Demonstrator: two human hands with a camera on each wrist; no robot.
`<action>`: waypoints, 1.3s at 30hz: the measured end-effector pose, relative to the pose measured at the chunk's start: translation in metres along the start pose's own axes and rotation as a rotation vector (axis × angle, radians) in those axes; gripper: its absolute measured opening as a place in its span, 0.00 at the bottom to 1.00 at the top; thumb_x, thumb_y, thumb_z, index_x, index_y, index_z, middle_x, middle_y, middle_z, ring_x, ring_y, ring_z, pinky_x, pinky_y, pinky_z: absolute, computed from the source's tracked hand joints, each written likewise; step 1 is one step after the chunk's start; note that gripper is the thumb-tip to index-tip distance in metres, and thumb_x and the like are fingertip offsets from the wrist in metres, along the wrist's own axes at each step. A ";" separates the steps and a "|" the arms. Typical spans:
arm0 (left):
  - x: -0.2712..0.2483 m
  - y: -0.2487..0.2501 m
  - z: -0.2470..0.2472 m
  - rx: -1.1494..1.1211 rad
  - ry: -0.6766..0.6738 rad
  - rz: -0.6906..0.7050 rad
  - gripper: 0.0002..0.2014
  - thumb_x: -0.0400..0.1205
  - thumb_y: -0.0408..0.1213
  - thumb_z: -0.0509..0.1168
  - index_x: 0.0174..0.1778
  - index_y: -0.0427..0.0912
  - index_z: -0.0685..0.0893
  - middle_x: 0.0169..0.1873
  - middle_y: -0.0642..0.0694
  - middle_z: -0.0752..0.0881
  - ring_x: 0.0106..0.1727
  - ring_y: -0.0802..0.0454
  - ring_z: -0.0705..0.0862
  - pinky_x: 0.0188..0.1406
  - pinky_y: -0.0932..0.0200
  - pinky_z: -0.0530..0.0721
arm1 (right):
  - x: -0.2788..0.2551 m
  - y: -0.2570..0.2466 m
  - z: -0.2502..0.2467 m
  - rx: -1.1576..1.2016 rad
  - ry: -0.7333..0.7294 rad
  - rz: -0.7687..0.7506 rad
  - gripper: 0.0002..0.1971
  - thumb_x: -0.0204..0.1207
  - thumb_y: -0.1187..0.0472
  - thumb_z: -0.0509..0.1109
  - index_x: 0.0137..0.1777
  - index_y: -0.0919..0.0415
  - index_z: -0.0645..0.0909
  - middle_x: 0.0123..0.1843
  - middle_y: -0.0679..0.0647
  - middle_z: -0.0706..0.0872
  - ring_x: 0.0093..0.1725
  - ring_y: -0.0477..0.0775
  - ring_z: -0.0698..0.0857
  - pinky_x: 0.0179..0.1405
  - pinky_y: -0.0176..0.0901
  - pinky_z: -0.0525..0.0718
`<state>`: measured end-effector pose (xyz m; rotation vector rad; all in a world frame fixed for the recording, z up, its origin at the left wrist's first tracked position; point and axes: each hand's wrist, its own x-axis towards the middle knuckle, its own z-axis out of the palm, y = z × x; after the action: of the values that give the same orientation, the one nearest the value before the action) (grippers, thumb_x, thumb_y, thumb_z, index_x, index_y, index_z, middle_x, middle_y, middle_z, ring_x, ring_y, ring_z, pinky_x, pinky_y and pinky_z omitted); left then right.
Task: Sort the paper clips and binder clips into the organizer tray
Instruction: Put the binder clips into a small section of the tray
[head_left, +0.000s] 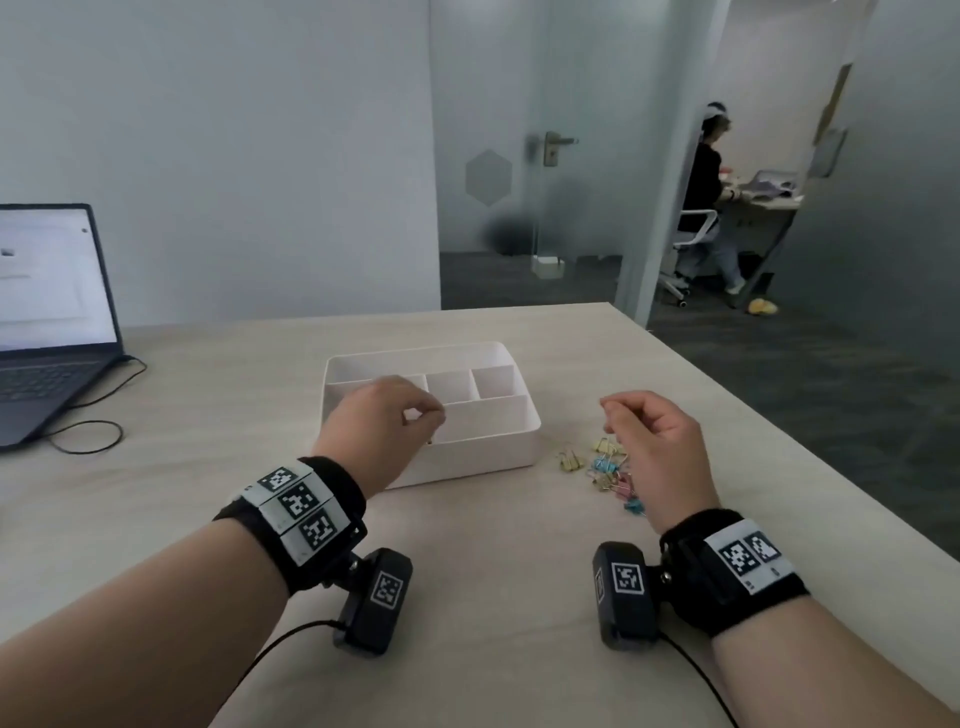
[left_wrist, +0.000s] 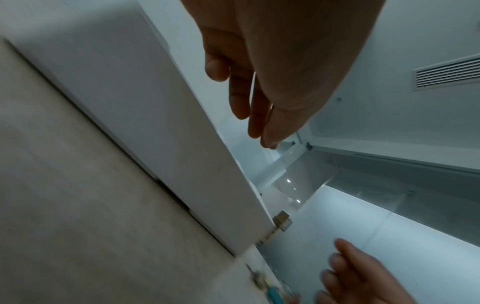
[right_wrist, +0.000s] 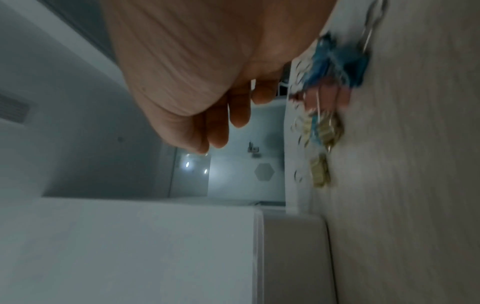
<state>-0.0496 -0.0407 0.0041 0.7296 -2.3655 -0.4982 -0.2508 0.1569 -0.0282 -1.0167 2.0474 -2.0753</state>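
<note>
Right up close, the clips (head_left: 605, 470) lie in a loose heap on the table (head_left: 467, 597), just beside the tray (head_left: 467, 457). Above them hovers the right hand (head_left: 657, 447), fingers loosely curled, holding nothing. Left hand (head_left: 384, 426) hangs over the tray's near left compartment, fingertips drawn together; whether they pinch anything, I cannot tell. Further back, a laptop (head_left: 52, 322).
</note>
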 end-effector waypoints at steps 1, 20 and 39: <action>-0.003 0.012 0.006 -0.034 -0.001 0.037 0.05 0.80 0.45 0.70 0.39 0.56 0.90 0.40 0.62 0.85 0.36 0.64 0.81 0.40 0.65 0.78 | 0.004 0.004 -0.008 -0.003 0.033 0.024 0.05 0.83 0.59 0.71 0.48 0.53 0.90 0.39 0.50 0.89 0.36 0.41 0.83 0.34 0.26 0.82; 0.002 0.106 0.138 -0.136 -0.475 -0.008 0.42 0.70 0.58 0.76 0.81 0.58 0.69 0.83 0.54 0.65 0.83 0.55 0.65 0.83 0.50 0.62 | 0.033 0.046 -0.063 -0.441 -0.418 0.194 0.32 0.71 0.47 0.82 0.76 0.42 0.79 0.72 0.46 0.79 0.71 0.49 0.80 0.76 0.51 0.76; 0.007 0.095 0.138 -0.314 -0.271 -0.095 0.09 0.79 0.39 0.73 0.53 0.53 0.92 0.37 0.63 0.87 0.44 0.63 0.85 0.48 0.69 0.81 | 0.028 0.043 -0.060 -0.325 -0.319 0.163 0.05 0.76 0.61 0.79 0.43 0.49 0.93 0.38 0.46 0.92 0.30 0.37 0.86 0.35 0.34 0.83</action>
<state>-0.1789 0.0520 -0.0478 0.6635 -2.4214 -1.0399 -0.3183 0.1912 -0.0501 -1.0925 2.2457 -1.4260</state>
